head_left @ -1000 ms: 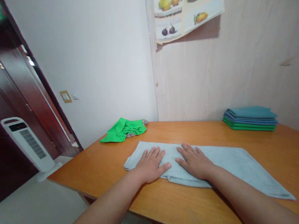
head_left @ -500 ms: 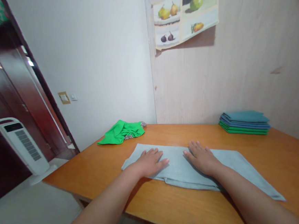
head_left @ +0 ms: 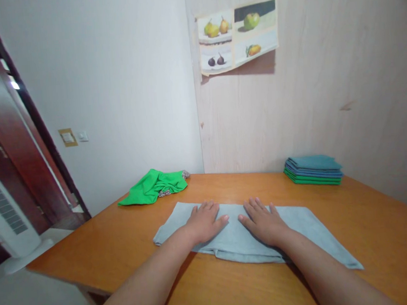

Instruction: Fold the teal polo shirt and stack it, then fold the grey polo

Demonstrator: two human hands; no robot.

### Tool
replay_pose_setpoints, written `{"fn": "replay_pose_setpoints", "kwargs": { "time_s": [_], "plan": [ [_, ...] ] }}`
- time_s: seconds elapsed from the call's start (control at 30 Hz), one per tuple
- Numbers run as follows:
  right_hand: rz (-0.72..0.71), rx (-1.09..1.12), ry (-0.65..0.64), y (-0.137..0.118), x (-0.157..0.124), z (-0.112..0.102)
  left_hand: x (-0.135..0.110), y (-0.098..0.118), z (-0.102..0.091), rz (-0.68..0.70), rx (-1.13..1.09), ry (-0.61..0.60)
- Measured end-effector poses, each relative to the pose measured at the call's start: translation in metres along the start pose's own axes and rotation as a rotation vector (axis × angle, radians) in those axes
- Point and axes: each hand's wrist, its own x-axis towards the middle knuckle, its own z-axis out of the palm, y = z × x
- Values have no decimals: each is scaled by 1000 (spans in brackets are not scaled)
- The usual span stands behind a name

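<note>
A pale blue-grey cloth (head_left: pixel 300 220), folded over along its near edge, lies spread across the wooden table in front of me. My left hand (head_left: pixel 205 222) rests flat on its left half, fingers stretched out. Flat on the cloth right of the middle is my right hand (head_left: pixel 263 220), its fingers somewhat apart. The two thumbs point toward each other with a small gap between them. Parts of the cloth under both palms and forearms are hidden.
A crumpled green cloth (head_left: pixel 153 187) with patterned trim lies at the back left of the table (head_left: pixel 214 292). Folded blue and green cloths form a stack (head_left: pixel 312 169) at the back right. A white tower fan (head_left: pixel 9 215) stands on the floor at left.
My right hand has slid left over the cloth, closer to my left hand, which stays nearly in place. The camera view has turned a little to the right.
</note>
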Motion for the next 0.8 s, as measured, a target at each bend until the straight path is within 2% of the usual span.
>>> {"fn": "replay_pose_setpoints", "kwargs": {
  "time_s": [0.07, 0.2, 0.33, 0.6, 0.7, 0.8],
  "plan": [
    [-39, 0, -2, -4, -3, -2, 8, 11, 3, 63, -15, 40],
    [-62, -5, -103, -9, -7, 0, 18, 25, 20, 108, -36, -17],
    [-63, -7, -125, -8, -6, 0, 19, 24, 30, 109, -28, -35],
    [-69, 57, -146, -10, -8, -9, 20, 21, 27, 94, -21, -48],
    [-1, 94, -114, -4, -6, -19, 22, 19, 28, 104, -17, -43],
    [153, 83, 3, 13, -8, -28, 22, 19, 28, 103, -8, -44]
  ]
}}
